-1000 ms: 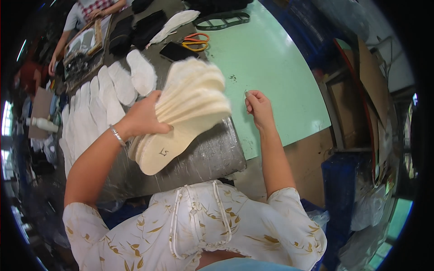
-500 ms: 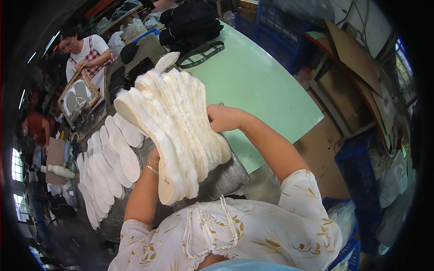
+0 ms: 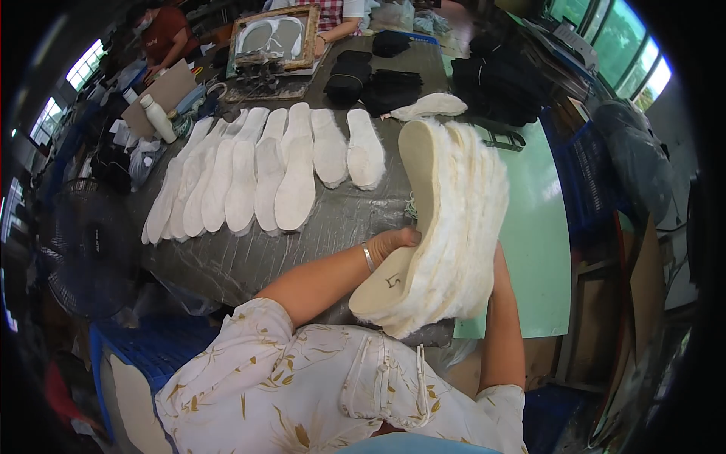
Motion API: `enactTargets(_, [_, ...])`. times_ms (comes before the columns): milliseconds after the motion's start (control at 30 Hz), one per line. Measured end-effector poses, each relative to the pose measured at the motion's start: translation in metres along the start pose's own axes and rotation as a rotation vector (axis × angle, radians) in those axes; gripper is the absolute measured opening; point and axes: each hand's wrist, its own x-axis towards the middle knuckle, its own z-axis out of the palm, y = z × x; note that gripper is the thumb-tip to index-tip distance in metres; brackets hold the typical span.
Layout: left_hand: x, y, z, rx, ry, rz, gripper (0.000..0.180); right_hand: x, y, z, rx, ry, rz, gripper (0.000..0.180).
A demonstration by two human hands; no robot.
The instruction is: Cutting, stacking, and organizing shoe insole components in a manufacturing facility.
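Stack: a thick bundle of cream, fleece-lined shoe insoles (image 3: 446, 227), stood on edge and fanned slightly, held up just above the near edge of the worktop (image 3: 302, 242).
Left hand: left hand (image 3: 389, 244) pressed against the stack's smooth flat face, its grip closed on the near side with the thumb across the sole.
Right hand: right hand (image 3: 501, 253) mostly hidden behind the stack's fluffy side; only wrist and forearm show, so I cannot tell how far its grip is closed, though it seems to brace the bundle.
Step in hand: by my reading, squaring up the bundle between both palms.
Next move calls for: even pressure from both sides and level edges, or the loose outer insoles may slip.
Beyond the stack: a row of single white insoles (image 3: 249, 178) lies flat on the grey wrapped worktop, left of the stack.
Farther still: dark black pieces (image 3: 393, 87) piled behind the row, and a wooden-framed screen (image 3: 274, 38) where other people work.
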Motion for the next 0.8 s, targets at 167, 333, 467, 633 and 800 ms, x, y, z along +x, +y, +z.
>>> enactTargets(167, [0.004, -0.003, -0.006, -0.107, -0.121, -0.038, 0.108, 0.053, 0.020, -0.086, -0.076, 0.208, -0.101, 0.028])
enactTargets(333, [0.002, 0.009, -0.021, -0.184, -0.280, -0.155, 0.107, 0.053, 0.020, -0.149, -0.233, 0.284, -0.104, 0.019])
enactTargets(467, [-0.006, 0.017, -0.051, -0.043, -0.295, -0.186, 0.105, 0.040, 0.015, -0.077, 0.271, -0.198, -0.320, 0.021])
enactTargets(633, [0.000, 0.015, -0.068, 0.166, -0.287, -0.175, 0.103, 0.053, -0.028, -0.073, 0.540, -0.231, -0.195, 0.035])
enactTargets(800, [0.020, 0.036, -0.026, 0.691, -0.344, -0.263, 0.082, 0.034, -0.111, -0.055, -0.057, -0.403, -0.118, 0.054])
